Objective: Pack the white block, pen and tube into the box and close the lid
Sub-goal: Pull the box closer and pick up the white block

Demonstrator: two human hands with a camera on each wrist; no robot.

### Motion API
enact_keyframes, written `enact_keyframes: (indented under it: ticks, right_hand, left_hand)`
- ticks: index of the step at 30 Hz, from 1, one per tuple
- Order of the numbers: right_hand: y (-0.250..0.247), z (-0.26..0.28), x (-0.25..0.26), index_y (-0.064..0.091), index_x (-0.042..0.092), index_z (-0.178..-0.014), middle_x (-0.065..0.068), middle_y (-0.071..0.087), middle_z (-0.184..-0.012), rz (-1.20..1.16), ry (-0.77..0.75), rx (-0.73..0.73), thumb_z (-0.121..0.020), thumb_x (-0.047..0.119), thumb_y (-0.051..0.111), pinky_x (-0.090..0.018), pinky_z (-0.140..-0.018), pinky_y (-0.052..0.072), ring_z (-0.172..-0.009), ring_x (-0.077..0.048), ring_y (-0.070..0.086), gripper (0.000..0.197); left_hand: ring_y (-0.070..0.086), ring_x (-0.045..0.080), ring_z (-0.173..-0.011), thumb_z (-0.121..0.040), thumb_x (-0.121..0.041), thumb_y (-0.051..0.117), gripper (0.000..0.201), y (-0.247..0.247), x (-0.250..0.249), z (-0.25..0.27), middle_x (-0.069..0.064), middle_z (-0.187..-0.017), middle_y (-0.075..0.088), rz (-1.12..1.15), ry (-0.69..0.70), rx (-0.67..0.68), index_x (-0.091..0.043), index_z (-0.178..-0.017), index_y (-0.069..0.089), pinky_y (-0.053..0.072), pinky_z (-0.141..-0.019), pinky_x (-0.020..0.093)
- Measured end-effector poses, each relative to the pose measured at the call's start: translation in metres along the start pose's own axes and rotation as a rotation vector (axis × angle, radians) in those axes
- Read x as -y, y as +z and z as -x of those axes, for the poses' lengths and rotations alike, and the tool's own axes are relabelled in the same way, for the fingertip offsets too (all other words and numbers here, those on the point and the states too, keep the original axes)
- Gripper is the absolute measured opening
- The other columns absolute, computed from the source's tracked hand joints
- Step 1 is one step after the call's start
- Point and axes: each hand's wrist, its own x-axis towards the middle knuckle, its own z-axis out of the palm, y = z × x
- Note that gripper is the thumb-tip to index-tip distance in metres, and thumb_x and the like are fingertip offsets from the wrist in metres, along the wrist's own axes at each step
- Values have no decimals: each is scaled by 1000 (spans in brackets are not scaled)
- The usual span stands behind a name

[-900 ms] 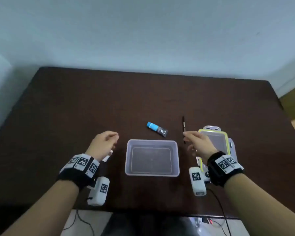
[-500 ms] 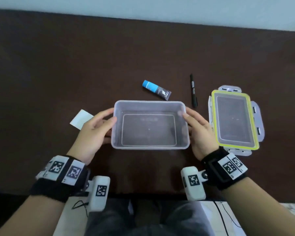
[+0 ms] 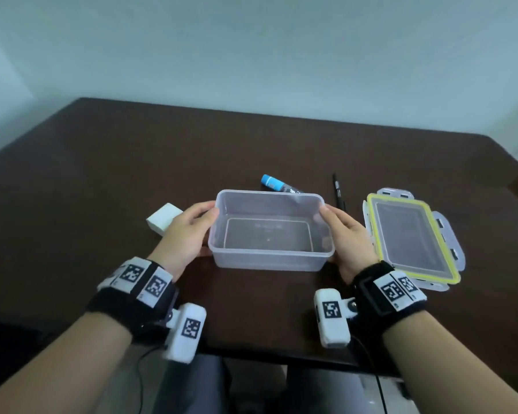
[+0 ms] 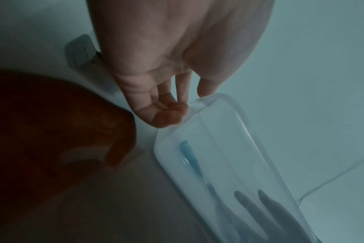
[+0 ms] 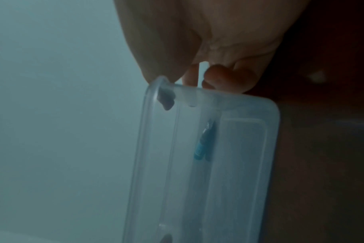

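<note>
The clear plastic box [image 3: 266, 261] stands empty at the table's middle. My left hand [image 3: 211, 210] grips its left end and my right hand [image 3: 322, 212] its right end. In both wrist views a thumb lies on the rim of the box [image 4: 218, 148] [image 5: 208, 148] and the fingers press the end wall. The white block [image 3: 163, 218] lies just left of my left hand. The blue and dark tube [image 3: 274, 184] lies behind the box. The black pen [image 3: 338, 191] lies behind my right hand. The yellow-rimmed lid [image 3: 410, 237] lies flat to the right.
The dark brown table [image 3: 132, 162] runs back to a pale wall. Its front edge is close under my wrists, with my lap below it. Cables hang from the white wrist cameras [image 3: 186, 333] [image 3: 332, 316].
A second ago my hands hovered beside the box, the left over the white block. Both have moved inward and taken hold of the box's ends. The head view has tilted.
</note>
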Motion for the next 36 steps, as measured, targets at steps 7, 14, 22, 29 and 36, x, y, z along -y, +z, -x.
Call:
enact_keyframes:
  ticks: [7,14,22,29,36]
  right_hand:
    - [-3,5,2,72,22,-119,-9,78,-100,16,-22,6,-86,41,70,-49,-73,46,-83,-31,64,38]
    - [-4,-2,-1,75,22,-112,-20,73,-108,-13,-16,17,-84,41,72,-47,-70,42,-82,-31,61,34]
    - [-7,-2,-4,76,21,-111,-22,74,-107,-36,-50,93,-81,42,74,-51,-73,45,-84,-34,63,37]
    - [-5,-2,-3,78,20,-106,-24,73,-95,-26,-50,109,-86,40,70,-47,-67,39,-81,-34,56,29]
    - [-5,5,2,73,18,-115,-9,69,-80,17,-51,78,-92,30,63,-28,-46,32,-59,-24,50,28]
  left_hand:
    - [70,26,-82,-103,-24,56,25,-8,-13,9,15,-99,70,37,-43,9,-10,-117,71,61,-65,32]
    - [68,22,-99,-97,-20,59,21,-47,-31,-14,5,-103,73,-251,193,-351,-15,-108,78,54,-91,35]
    - [51,31,-136,-87,-36,71,59,-66,-14,-30,8,-149,51,-941,-50,-68,-37,-144,57,42,-111,41]
    - [56,22,-133,-88,-27,73,70,-62,-45,-9,0,-145,60,-762,177,-44,-36,-152,46,42,-110,35]
    - [57,9,-114,-90,-31,69,46,0,-96,15,-12,-129,61,-898,464,354,-41,-134,60,48,-96,31]
